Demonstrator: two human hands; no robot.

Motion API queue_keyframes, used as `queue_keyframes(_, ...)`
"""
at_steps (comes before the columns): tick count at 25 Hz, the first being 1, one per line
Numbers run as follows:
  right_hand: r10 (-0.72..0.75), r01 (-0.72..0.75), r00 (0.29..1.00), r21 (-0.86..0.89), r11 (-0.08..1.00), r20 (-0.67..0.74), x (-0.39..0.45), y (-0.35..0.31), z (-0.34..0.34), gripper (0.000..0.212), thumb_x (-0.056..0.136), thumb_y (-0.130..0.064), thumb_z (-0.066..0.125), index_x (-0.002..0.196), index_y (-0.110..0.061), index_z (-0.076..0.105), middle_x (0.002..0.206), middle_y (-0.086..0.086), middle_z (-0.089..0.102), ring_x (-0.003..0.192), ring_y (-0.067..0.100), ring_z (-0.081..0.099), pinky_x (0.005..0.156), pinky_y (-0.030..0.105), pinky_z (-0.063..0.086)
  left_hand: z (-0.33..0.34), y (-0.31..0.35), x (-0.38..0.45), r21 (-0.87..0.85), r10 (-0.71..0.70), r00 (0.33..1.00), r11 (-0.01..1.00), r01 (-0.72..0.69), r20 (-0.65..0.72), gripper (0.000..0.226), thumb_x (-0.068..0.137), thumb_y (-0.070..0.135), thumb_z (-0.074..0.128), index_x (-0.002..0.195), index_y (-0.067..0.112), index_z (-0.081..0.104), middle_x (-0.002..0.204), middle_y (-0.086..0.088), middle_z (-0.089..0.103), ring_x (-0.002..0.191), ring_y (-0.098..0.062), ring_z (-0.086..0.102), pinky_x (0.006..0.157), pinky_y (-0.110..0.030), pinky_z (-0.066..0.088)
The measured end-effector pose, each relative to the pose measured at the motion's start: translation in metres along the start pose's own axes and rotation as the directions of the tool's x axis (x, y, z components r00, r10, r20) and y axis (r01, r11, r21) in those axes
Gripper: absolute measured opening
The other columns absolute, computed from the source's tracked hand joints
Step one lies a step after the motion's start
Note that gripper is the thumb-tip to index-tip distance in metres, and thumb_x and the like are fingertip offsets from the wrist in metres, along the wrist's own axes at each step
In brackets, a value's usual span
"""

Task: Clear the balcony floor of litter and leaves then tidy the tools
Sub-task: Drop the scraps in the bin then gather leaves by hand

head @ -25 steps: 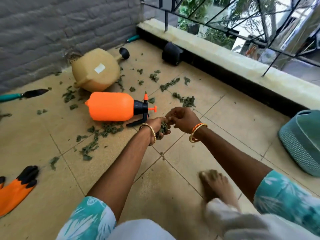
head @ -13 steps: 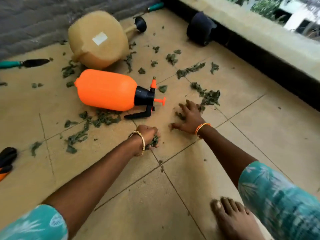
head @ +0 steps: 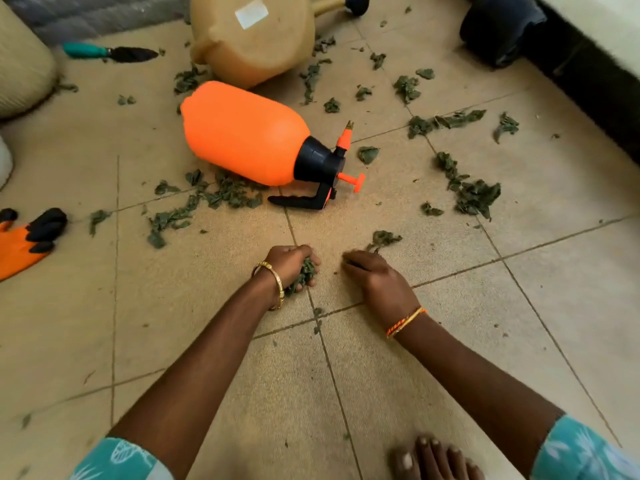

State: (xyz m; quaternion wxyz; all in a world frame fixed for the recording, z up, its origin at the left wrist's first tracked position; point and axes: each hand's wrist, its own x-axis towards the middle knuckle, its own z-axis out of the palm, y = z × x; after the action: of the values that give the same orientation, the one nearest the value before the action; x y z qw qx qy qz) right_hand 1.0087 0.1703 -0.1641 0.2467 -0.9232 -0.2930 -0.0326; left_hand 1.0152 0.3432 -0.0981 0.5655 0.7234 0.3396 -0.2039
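Note:
My left hand (head: 289, 263) grips a bunch of green leaves (head: 304, 273) low over the beige floor tiles. My right hand (head: 375, 277) rests on the floor just to its right, fingers curled toward a small leaf clump (head: 382, 239); whether it pinches anything is hidden. More leaves lie scattered ahead, a thick patch (head: 474, 197) at the right and a trail (head: 207, 199) under the orange sprayer (head: 242, 133), which lies on its side. A tan watering can (head: 249, 39) is tipped over behind it.
A teal-handled trowel (head: 110, 53) lies far left. An orange and black glove (head: 24, 240) sits at the left edge. A black pot (head: 498, 26) lies by the dark wall base at the far right. A woven basket (head: 20, 64) stands top left. My bare foot (head: 433, 459) is at the bottom.
My view has dipped closer to the floor. My right hand drew back from the leaves ahead to a spot beside my left hand, which keeps its leaf bunch.

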Motion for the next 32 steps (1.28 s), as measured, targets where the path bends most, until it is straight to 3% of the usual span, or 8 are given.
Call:
queue_keyframes(3, -0.016, 0.016, 1.0, -0.06, 0.998, -0.002, 0.011, 0.004, -0.004, 0.031, 0.067, 0.011, 0.071, 0.095, -0.001, 0.072, 0.098, 0.015, 0.07, 0.093, 0.034, 0.064, 0.067, 0.037, 0.058, 0.006, -0.002, -0.01, -0.068, -0.011, 1.0, 0.998, 0.011, -0.007, 0.032, 0.096, 0.023, 0.05, 0.07, 0.008, 0.061, 0.063, -0.004, 0.06, 0.036, -0.01, 0.053, 0.033, -0.013, 0.031)
queue_keyframes(7, 0.036, -0.022, 0.996, 0.168, 0.985, -0.083, 0.029, -0.019, -0.023, 0.025, 0.069, 0.014, 0.06, 0.086, -0.001, 0.072, 0.085, 0.017, 0.072, 0.08, 0.032, 0.068, 0.07, 0.039, 0.058, 0.012, -0.013, -0.03, -0.193, -0.032, 0.997, 0.981, 0.017, -0.073, 0.036, 0.096, 0.035, 0.05, 0.078, 0.008, 0.065, 0.066, -0.004, 0.066, 0.038, -0.01, 0.056, 0.035, -0.013, 0.034)
queue_keyframes(12, 0.089, -0.079, 0.996, 0.288, 0.954, -0.022, 0.012, -0.082, -0.015, 0.045, 0.084, -0.005, 0.052, 0.123, -0.022, 0.038, 0.084, 0.014, 0.07, 0.07, 0.033, 0.065, 0.056, 0.039, 0.053, 0.01, -0.042, -0.043, -0.356, -0.045, 0.987, 0.934, -0.012, -0.153, 0.049, 0.088, 0.061, 0.048, 0.08, 0.016, 0.066, 0.077, -0.006, 0.066, 0.071, -0.023, 0.063, 0.058, -0.027, 0.047)
queue_keyframes(16, 0.083, -0.093, 0.996, 0.622, 0.778, 0.046, -0.002, -0.094, -0.024, 0.056, 0.085, 0.004, 0.047, 0.136, -0.013, 0.033, 0.1, 0.01, 0.07, 0.081, 0.018, 0.067, 0.072, 0.029, 0.055, 0.002, -0.062, -0.054, -0.594, -0.094, 0.976, 0.804, -0.042, -0.196, 0.029, 0.093, 0.038, 0.057, 0.076, 0.015, 0.062, 0.064, -0.001, 0.062, 0.05, -0.013, 0.056, 0.042, -0.019, 0.039)
queue_keyframes(19, 0.14, -0.129, 0.99, 0.45, 0.884, 0.009, 0.004, -0.06, -0.021, 0.044, 0.085, -0.001, 0.051, 0.129, -0.004, 0.046, 0.13, 0.015, 0.052, 0.12, 0.023, 0.05, 0.103, 0.036, 0.041, -0.007, -0.07, -0.06, -0.664, -0.161, 0.964, 0.748, -0.022, -0.213, 0.027, 0.093, 0.029, 0.058, 0.071, 0.014, 0.053, 0.06, -0.001, 0.055, 0.039, -0.01, 0.048, 0.033, -0.014, 0.03)
queue_keyframes(23, 0.13, -0.164, 0.951, 0.103, 0.981, 0.28, 0.005, -0.036, -0.004, 0.063, 0.09, -0.036, 0.055, 0.139, -0.001, 0.036, 0.149, 0.024, 0.024, 0.139, 0.036, 0.021, 0.115, 0.042, 0.022, -0.016, -0.087, -0.065, -0.719, -0.225, 0.953, 0.695, 0.011, -0.204, 0.024, 0.088, 0.022, 0.06, 0.069, 0.014, 0.048, 0.054, -0.001, 0.052, 0.036, -0.01, 0.044, 0.032, -0.012, 0.026)
queue_keyframes(28, -0.188, 0.171, 0.968, 0.111, 0.979, 0.164, -0.049, -0.071, 0.016, 0.041, 0.082, -0.013, 0.067, 0.118, 0.005, 0.057, 0.126, 0.027, 0.052, 0.118, 0.042, 0.05, 0.097, 0.046, 0.047, -0.015, -0.089, -0.066, -0.717, -0.209, 0.971, 0.695, 0.065, -0.114, 0.017, 0.089, 0.015, 0.055, 0.073, 0.01, 0.051, 0.058, -0.005, 0.057, 0.038, -0.01, 0.054, 0.03, -0.01, 0.025)
queue_keyframes(32, -0.311, 0.31, 0.948, 0.023, 0.95, 0.067, -0.061, -0.074, 0.005, 0.02, 0.07, 0.008, 0.055, 0.082, 0.001, 0.07, 0.088, 0.016, 0.066, 0.081, 0.032, 0.062, 0.058, 0.035, 0.057, -0.007, -0.084, -0.064, -0.714, -0.186, 0.981, 0.695, 0.088, -0.06, 0.019, 0.091, 0.013, 0.052, 0.072, 0.01, 0.051, 0.057, -0.002, 0.057, 0.042, -0.011, 0.058, 0.029, -0.009, 0.023)
